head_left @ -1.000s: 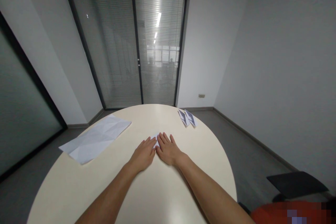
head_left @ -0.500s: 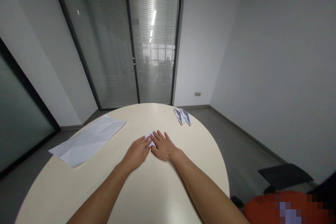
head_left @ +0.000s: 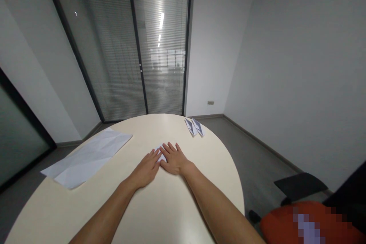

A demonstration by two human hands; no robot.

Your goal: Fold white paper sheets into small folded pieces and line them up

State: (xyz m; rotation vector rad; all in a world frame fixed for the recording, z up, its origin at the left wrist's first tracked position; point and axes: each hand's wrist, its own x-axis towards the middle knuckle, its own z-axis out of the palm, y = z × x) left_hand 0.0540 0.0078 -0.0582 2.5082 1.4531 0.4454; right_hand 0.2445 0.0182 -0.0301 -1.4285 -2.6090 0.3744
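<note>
Left hand (head_left: 147, 169): yours lies palm down, fingers straight and nearly together, their tips on the small white paper (head_left: 162, 157), clamped on nothing.
Right hand (head_left: 172, 160): yours is flat too, fingers a little apart, resting over the small white paper from its right side.
Small white paper: lies on the counter (head_left: 162, 209) under your fingertips, a patch showing between your hands; you cover too much to tell its shape.
Folded pieces (head_left: 190, 127): two, white with dark grey-blue panels, side by side beyond and right of the small white paper.
Large creased sheet (head_left: 90, 158): spread open, well left of the small white paper.
Counter: pale, rounded, carrying all these papers before you.
Chair (head_left: 281, 221): red-orange seat, partly pixelated, well right of the small white paper.
</note>
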